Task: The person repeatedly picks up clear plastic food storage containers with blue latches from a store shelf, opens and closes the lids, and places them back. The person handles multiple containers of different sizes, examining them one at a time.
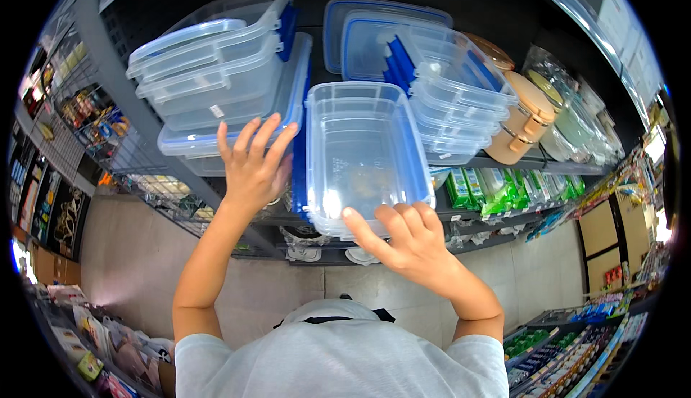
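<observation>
My left hand (pixel 253 163), fingers spread, is at the front of the left stack, with its fingertips at the blue-edged lid of a clear plastic container (pixel 197 144). More clear containers (pixel 210 82) are piled on that lid, one bearing a small label. At the near rim of a lidless clear plastic container (pixel 361 144), my right hand (pixel 407 236) has its fingers hooked over the edge. This container has a blue side clip and juts out past the shelf front. To its right rises a nested stack of open clear containers (pixel 459 112) with blue clips.
Blue-edged lids (pixel 388 20) lean at the back of the dark shelf (pixel 572 167). Beige lidded canisters (pixel 521 117) and wrapped goods (pixel 583 122) stand farther right. Green packets (pixel 496 190) fill the shelf below. A grey post (pixel 129 74) and wire rack (pixel 102 112) border the left.
</observation>
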Available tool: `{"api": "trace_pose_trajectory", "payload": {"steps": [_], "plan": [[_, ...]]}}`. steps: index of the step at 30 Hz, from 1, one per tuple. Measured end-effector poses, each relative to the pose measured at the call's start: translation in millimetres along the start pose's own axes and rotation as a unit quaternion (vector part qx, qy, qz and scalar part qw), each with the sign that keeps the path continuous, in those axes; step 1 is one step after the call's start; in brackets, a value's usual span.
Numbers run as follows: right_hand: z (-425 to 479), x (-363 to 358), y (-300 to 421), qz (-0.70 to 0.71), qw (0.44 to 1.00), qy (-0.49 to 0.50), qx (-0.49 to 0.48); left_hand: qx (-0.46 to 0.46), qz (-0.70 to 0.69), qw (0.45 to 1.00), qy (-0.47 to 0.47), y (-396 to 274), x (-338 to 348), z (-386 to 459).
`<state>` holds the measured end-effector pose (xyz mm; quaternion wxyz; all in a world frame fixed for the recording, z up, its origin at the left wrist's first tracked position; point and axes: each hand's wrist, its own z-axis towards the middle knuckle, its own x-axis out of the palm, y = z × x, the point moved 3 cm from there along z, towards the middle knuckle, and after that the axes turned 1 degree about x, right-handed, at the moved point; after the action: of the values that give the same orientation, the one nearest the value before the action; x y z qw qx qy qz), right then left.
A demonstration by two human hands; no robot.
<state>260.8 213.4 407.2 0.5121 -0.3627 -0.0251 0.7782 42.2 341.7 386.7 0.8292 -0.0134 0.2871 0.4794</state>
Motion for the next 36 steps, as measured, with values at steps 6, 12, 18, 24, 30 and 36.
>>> {"api": "trace_pose_trajectory", "payload": {"steps": [6,12,18,24,30,36], "plan": [[-14,7,-1,0.001,0.999,-0.051,-0.006,-0.024,-0.113,0.993,0.005,-7,-40,12],[-20,8,1,0.031,0.997,-0.068,-0.009,-0.177,-0.465,0.863,0.086,-36,-45,124],[-26,17,10,0.013,0.99,-0.141,0.004,-0.323,-0.398,0.754,0.41,-39,79,217],[-32,18,3,0.006,0.991,-0.135,-0.002,-0.333,-0.497,0.597,0.534,-68,141,236],[-32,14,-6,-0.009,0.994,-0.111,-0.023,-0.349,-0.496,0.592,0.531,-92,135,247],[-32,17,-13,0.016,0.993,-0.114,-0.019,-0.338,-0.503,0.582,0.543,-97,151,250]]}}
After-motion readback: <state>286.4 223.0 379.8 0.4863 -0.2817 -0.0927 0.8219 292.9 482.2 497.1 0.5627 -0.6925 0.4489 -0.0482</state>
